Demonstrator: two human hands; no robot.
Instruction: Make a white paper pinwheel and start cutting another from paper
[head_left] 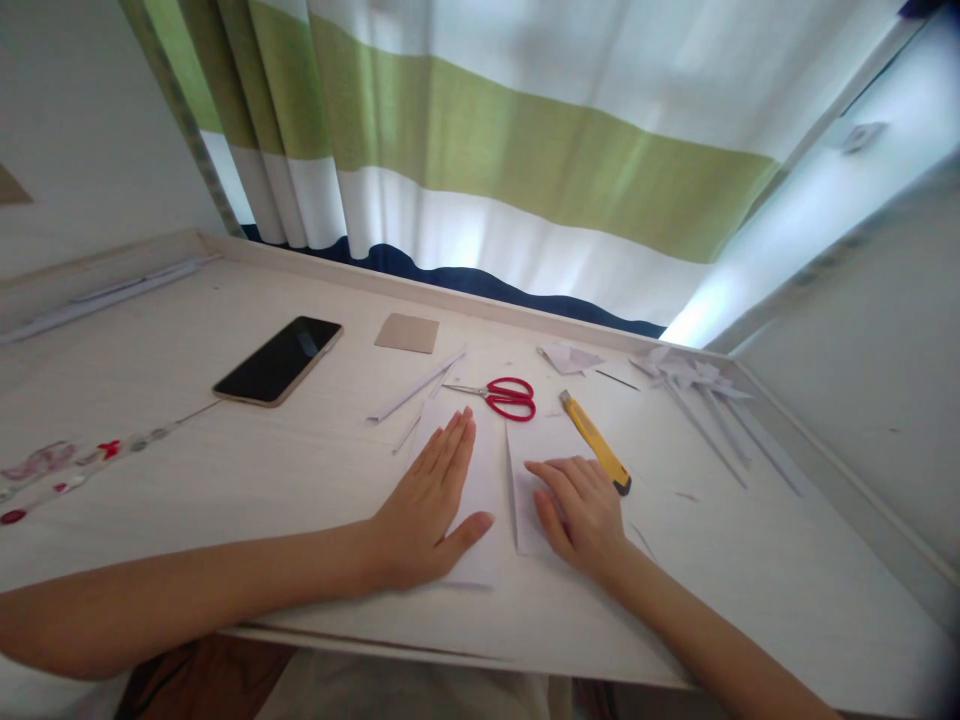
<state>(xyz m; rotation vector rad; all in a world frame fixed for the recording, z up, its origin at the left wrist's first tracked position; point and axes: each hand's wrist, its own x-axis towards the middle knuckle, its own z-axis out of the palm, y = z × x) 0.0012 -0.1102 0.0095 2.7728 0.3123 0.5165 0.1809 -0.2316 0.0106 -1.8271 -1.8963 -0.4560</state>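
My left hand lies on a white sheet of paper, its fingers stretched out and its thumb apart. To the right, my right hand rests on a second piece of white paper that looks folded, fingers loosely bent and thumb apart. A narrow gap separates the two papers. Just beyond them lie scissors with red handles, blades pointing left. A yellow utility knife sits beside my right hand, partly over the paper. Rolled white paper lies beyond my left fingertips.
A smartphone and a brown card square lie at the back left. Paper pinwheel-like shapes on sticks lie at the right, near a folded paper piece and a thin black stick. Beaded strings lie left. A curtain hangs behind.
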